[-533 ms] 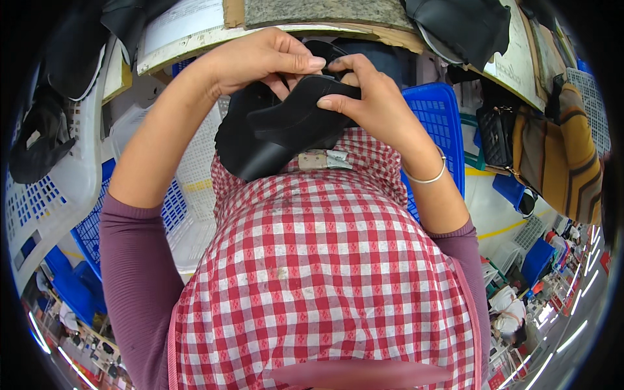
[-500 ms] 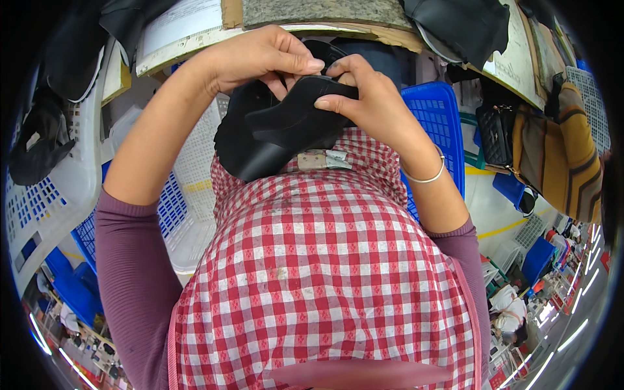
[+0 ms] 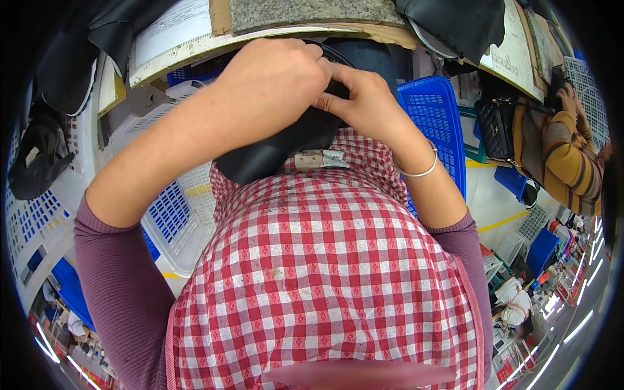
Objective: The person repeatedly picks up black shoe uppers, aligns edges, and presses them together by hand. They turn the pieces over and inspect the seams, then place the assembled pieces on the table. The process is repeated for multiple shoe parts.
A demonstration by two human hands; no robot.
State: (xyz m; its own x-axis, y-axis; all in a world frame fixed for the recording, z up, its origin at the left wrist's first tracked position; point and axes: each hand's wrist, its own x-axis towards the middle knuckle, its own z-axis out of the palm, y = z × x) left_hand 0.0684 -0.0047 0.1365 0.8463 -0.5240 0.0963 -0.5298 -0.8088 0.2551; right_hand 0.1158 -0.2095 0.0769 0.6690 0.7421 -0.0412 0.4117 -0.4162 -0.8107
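Note:
A black leather shoe upper hangs in front of my apron, partly covered by my hands and left forearm. My right hand pinches its upper edge between thumb and fingers. My left hand is curled closed over the same edge, its knuckles up against the right hand's fingertips. The left fingertips are hidden, so what they hold cannot be seen.
The worktable runs along the far side, with a stone slab on it. Black leather pieces hang over its edge. A blue basket stands right, a white crate left. A co-worker's striped sleeve shows far right.
My left hand has rolled over, its back now up, and shifted right against the right hand, covering more of the upper. The co-worker's hands have come into view at far right.

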